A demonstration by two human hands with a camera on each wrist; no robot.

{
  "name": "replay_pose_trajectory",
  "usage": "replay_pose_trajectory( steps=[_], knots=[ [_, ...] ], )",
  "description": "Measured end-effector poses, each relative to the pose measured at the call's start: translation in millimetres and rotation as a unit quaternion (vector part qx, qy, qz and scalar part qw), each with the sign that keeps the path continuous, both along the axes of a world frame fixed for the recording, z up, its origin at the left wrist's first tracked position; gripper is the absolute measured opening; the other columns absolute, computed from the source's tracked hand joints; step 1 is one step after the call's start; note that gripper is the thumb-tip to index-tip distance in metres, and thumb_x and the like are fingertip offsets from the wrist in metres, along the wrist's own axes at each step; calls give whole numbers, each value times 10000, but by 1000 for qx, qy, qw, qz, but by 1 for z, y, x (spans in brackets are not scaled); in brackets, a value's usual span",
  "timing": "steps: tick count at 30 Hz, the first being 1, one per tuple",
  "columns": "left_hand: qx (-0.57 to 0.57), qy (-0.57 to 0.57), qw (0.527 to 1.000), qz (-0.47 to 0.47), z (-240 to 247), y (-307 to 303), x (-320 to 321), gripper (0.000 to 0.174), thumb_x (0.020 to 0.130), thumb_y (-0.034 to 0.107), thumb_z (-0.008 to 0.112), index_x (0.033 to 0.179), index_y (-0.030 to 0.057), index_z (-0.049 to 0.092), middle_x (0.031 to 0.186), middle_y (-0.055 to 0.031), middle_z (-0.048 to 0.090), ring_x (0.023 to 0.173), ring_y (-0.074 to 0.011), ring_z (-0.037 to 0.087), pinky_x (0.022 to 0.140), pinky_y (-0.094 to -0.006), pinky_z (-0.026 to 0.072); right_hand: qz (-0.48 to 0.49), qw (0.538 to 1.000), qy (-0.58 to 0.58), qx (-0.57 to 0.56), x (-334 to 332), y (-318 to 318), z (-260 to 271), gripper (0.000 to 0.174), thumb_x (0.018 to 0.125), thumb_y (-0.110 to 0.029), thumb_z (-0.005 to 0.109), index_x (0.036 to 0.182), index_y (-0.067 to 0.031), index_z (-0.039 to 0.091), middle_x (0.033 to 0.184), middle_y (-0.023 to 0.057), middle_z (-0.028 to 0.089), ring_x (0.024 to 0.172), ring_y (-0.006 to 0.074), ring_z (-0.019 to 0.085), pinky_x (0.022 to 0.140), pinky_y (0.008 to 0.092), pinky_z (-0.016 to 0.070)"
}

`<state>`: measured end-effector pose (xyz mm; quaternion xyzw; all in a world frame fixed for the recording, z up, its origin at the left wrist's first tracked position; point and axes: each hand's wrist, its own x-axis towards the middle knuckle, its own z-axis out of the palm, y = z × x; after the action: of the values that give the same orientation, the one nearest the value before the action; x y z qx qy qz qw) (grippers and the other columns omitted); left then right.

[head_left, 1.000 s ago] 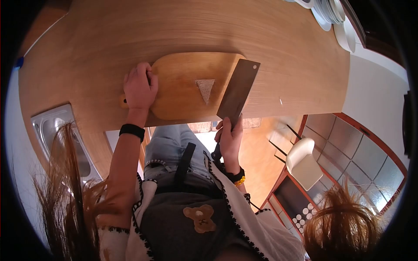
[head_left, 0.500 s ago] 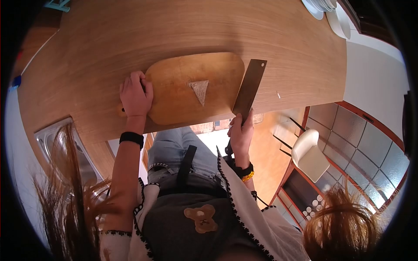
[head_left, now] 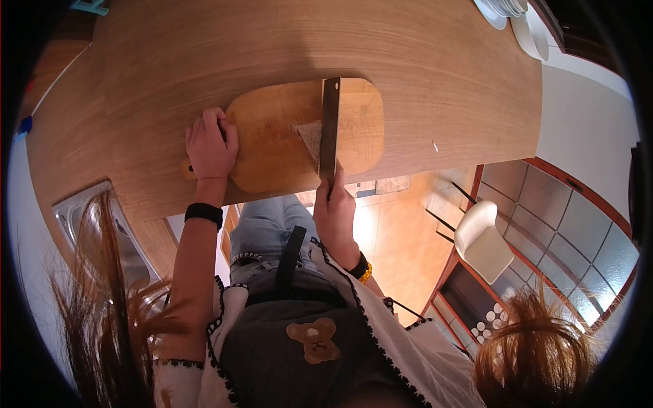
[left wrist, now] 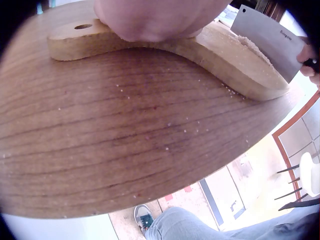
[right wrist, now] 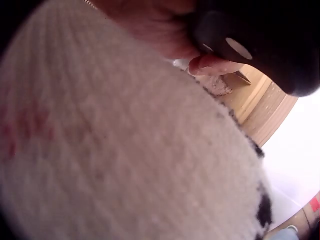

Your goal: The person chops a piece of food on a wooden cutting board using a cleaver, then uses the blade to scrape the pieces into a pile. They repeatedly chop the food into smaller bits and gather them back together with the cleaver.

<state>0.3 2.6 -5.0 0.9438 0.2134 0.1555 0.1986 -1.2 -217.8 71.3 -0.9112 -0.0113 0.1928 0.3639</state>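
A wooden cutting board lies near the counter's front edge. On it is a crumbly, triangular piece of bread, its right part hidden behind the blade. My left hand grips the board's left end beside its handle. With my right hand I hold a cleaver by its black handle. The broad blade stands nearly edge-on in the head view, crossing the board from front to back along the bread. In the left wrist view, the blade rises just behind the bread's crumbly edge.
Crumbs dot the wooden counter beside the board. A metal sink is at the left, and stacked white dishes stand at the far right. Beyond the counter's front edge there is a white chair.
The cleaver has gone from the board's right edge leftward to the bread, its blade turning edge-on. My left hand stays on the board. The view shifted slightly earlier on.
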Motion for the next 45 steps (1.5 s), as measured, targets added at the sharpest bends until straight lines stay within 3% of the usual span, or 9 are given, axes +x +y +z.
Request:
replay_pose_trajectory(
  steps=[11, 13, 15, 17, 18, 31, 42, 43, 45],
  knots=[
    [-3, 4, 1000, 2, 2, -1, 1, 97, 793, 84, 538, 870, 105, 484, 765, -59, 573, 754, -276, 560, 690, -390, 412, -45, 999, -6, 8, 1, -6, 3, 456, 900, -12, 443, 1351, -11, 372, 615, 208, 558, 526, 342, 587, 468, 391, 442],
    [-10, 5, 1000, 6, 1, -1, 1, 92, 793, 84, 536, 866, 103, 484, 765, -61, 573, 755, -279, 560, 690, -391, 412, -15, 998, -62, 22, 1, -1, 12, 365, 919, -50, 455, 1255, 86, 409, 593, 186, 558, 495, 318, 579, 441, 378, 419],
    [-10, 5, 1000, 5, 1, 0, 1, 87, 797, 88, 535, 866, 101, 485, 765, -62, 573, 758, -279, 561, 690, -392, 412, 7, 999, -6, 51, 0, 10, 20, 421, 899, -36, 469, 1316, -30, 410, 637, 204, 562, 536, 355, 588, 479, 410, 440],
    [-10, 5, 1000, 3, 1, -1, 1, 82, 800, 93, 534, 866, 99, 486, 766, -64, 574, 760, -280, 562, 691, -394, 412, 60, 997, -13, 56, -5, 21, 19, 440, 892, -31, 476, 1327, -48, 409, 647, 208, 568, 546, 364, 589, 492, 408, 447],
    [-2, 12, 1000, 3, 2, -1, 1, 76, 804, 98, 531, 866, 97, 487, 770, -66, 576, 765, -279, 564, 693, -395, 412, 89, 994, 9, 61, -8, 24, 17, 524, 856, -15, 488, 1364, -77, 376, 845, 244, 600, 627, 398, 592, 514, 445, 472],
    [3, 18, 1000, 10, 0, -1, 0, 50, 808, 100, 525, 853, 95, 504, 781, -68, 586, 774, -278, 569, 697, -401, 410, 187, 982, 28, 20, -9, 33, -3, 572, 839, -48, 498, 1387, -84, 337, 832, 257, 607, 655, 420, 594, 561, 471, 490],
    [-12, 11, 1000, 8, 1, -1, 0, 97, 787, 91, 529, 875, 94, 489, 777, -62, 591, 774, -275, 570, 694, -396, 410, 123, 991, -43, 18, 7, -7, -2, 438, 879, -11, 493, 1311, -40, 431, 621, 191, 546, 524, 328, 578, 478, 384, 436],
    [-12, 16, 1000, 10, 2, -2, 0, 100, 787, 91, 528, 878, 94, 486, 771, -60, 592, 771, -275, 570, 693, -395, 411, 123, 991, -43, 17, 8, -8, 0, 438, 879, -11, 493, 1311, -40, 431, 621, 191, 546, 524, 328, 578, 478, 384, 436],
    [-9, 10, 1000, 8, 1, -1, 0, 98, 788, 91, 526, 877, 95, 486, 770, -61, 592, 769, -274, 570, 692, -396, 411, 133, 991, -6, 14, 10, -8, 5, 478, 874, -9, 487, 1344, -57, 413, 792, 234, 608, 627, 373, 607, 548, 416, 487]
  ],
)
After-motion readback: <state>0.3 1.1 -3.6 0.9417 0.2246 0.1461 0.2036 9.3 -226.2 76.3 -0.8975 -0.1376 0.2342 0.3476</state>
